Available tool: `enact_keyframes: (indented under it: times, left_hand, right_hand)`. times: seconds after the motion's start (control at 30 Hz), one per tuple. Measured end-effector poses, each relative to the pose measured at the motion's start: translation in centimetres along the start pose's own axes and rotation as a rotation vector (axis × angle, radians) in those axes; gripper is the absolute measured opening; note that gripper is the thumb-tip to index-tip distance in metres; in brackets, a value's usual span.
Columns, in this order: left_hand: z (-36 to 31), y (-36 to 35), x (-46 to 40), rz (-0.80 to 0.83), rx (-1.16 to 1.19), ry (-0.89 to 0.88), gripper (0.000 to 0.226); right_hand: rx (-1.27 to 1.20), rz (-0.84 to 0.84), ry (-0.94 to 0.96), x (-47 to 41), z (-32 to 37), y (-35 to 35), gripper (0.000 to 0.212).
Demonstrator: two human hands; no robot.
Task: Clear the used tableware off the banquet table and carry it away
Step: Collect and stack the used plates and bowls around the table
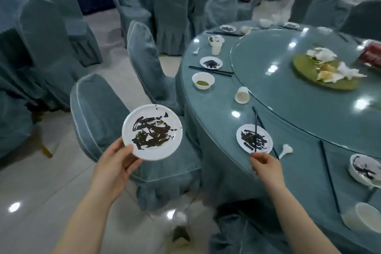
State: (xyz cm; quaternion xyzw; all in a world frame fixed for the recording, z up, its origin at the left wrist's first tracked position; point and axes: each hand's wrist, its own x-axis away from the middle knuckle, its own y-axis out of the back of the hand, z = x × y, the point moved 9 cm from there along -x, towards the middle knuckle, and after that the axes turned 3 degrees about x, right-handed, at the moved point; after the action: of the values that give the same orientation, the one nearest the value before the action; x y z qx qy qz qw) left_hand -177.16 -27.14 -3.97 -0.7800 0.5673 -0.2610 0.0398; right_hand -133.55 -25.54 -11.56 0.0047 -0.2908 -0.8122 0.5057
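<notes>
**Loose chopsticks and a one-handed plate are your weak points**

Your left hand (115, 163) grips a sauce-smeared white plate (152, 131) by its near rim, thumb on top, holding it out over the covered chair (99, 113), clear of the desk (216, 93). That is a thin hold on one edge; if your wrist dips, the plate could tip and the dark residue run onto the chair cover or the floor

Your right hand (265, 164) is at the near rim of a second dirty plate (254, 139) lying on the desk edge. Its fingers are curled, seemingly pinching the rim or the chopstick tip, though I cannot tell which. A pair of black chopsticks (256, 128) lies across that plate, reaching back toward the glass turntable (288, 80). Lift the plate without minding them and they will likely roll off and clatter down, or drag sauce over the cloth

A white spoon (286, 150) sits just beside the plate, easy to knock off. Farther along, a tipped cup (241, 95), a bowl with green dregs (203, 80) and another plate (211, 62) wait; stacking plates with the chopsticks trapped between them would make the pile rock
</notes>
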Motion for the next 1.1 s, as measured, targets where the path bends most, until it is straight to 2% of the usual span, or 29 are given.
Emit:
enact_keyframes:
  times: [0.13,0.23,0.33,0.4,0.53,0.6,0.73,0.93,1.1]
  left_hand:
    - [-1.3,-4.6,-6.6,0.054,-0.061,0.010,0.028]
    - [-1.4,-7.6,-10.4,0.100,-0.087,0.025,0.026]
    - [-0.9,-9.6,-13.3,0.114,-0.100,0.063,0.026]
    - [-0.5,-10.9,-14.7,0.134,-0.114,0.092,0.027]
    - [0.0,-13.7,-17.1,0.203,-0.168,0.135,0.028]
    - [0.4,-14.7,-17.9,0.233,-0.192,0.152,0.029]
    - [1.5,-15.9,-19.3,0.252,-0.206,0.192,0.031]
    - [2.1,-16.9,-20.3,0.272,-0.219,0.232,0.028]
    - [1.1,-17.1,-21.0,0.265,-0.198,0.208,0.028]
  right_hand:
    - [0.288,-0.154,0.005,-6.5,0.8,0.8,0.025]
    - [0.489,-0.126,-0.007,-9.9,0.9,-0.1,0.027]
    - [0.636,-0.077,-0.098,-11.7,0.4,-0.6,0.034]
    - [0.603,-0.117,-0.121,-12.3,0.2,0.0,0.036]
    - [0.522,-0.311,-0.151,-13.3,0.1,3.5,0.035]
    - [0.550,-0.327,-0.170,-13.8,-0.6,4.6,0.035]
    - [0.595,-0.379,-0.068,-13.7,-0.2,4.6,0.032]
    - [0.554,-0.243,-0.262,-13.0,-2.7,2.7,0.019]
    - [0.192,-0.260,-0.238,-13.5,-0.5,2.1,0.032]
